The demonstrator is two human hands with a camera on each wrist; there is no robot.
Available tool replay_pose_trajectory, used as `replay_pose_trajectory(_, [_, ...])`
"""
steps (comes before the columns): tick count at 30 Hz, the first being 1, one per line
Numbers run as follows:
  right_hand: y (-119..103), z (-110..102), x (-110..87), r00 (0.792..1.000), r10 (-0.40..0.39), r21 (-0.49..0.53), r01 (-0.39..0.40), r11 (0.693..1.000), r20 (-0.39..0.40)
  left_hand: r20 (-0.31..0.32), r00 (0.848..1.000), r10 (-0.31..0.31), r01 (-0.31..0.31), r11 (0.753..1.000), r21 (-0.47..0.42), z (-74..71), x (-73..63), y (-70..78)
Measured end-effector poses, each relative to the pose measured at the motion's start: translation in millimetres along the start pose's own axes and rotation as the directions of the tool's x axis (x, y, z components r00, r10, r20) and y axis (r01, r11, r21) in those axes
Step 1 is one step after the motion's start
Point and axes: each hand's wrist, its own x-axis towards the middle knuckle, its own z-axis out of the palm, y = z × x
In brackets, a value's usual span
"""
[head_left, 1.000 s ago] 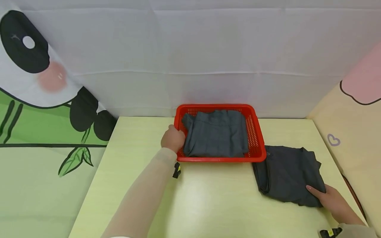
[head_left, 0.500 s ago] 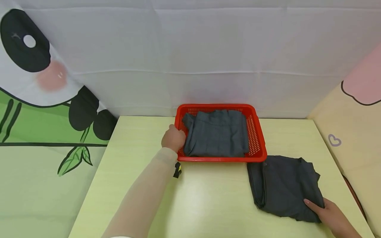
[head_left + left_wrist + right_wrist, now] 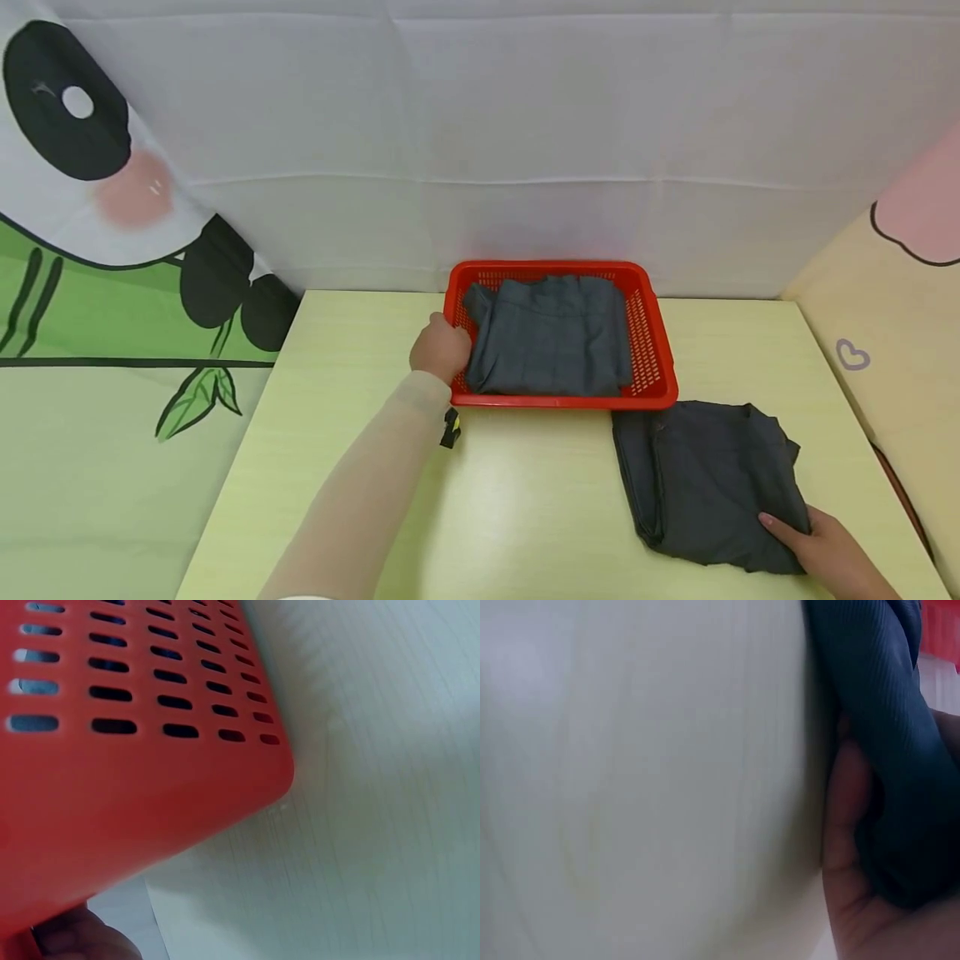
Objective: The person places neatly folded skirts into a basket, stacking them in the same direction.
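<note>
A red plastic basket (image 3: 558,402) with perforated sides stands at the back of the table, holding a folded dark grey-blue garment (image 3: 551,342). My left hand (image 3: 440,348) grips the basket's left rim; in the left wrist view its fingertips curl at the rim beside the basket wall (image 3: 150,795). At the right, my right hand (image 3: 828,550) pinches the lower right edge of a second folded dark garment (image 3: 712,483), thumb on top. In the right wrist view its fingers (image 3: 847,802) lie under the cloth (image 3: 885,712), against the tabletop. The garment's far left corner meets the basket's front right corner.
The pale wooden table (image 3: 525,508) reaches back to a white cloth wall (image 3: 540,125). A cartoon-printed sheet (image 3: 135,242) hangs on the left, and a cream panel (image 3: 885,333) borders the right side.
My right hand has drawn the second garment toward the near edge and slightly left, away from beside the basket. The left hand keeps its grip on the basket, which stays in place.
</note>
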Motion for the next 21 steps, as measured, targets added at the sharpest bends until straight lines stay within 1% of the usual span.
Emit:
replay_pose_trajectory(3, [-7,9,-1.1,1.0,-0.016,-0.047,0.016,0.999,-0.01,0.003,1.0,-0.002,0.002,1.0,0.004,0.7,0.9,-0.4])
replay_pose_trajectory(6, [-16,20,-1.6,0.999,-0.029,-0.067,0.027,0.997,-0.017,-0.001,1.0,-0.01,0.01,1.0,0.001,0.8,1.3,-1.2])
replay_pose_trajectory(14, [-36,54,-5.3,0.997,-0.036,-0.073,0.031,0.997,-0.074,0.007,1.0,-0.01,0.01,1.0,0.009,-2.2,-3.0,0.8])
replay_pose_trajectory(21, [-53,72,-8.3,0.997,-0.022,-0.067,0.017,0.998,-0.074,0.002,1.0,-0.012,0.012,1.0,0.007,-1.2,-2.0,2.5])
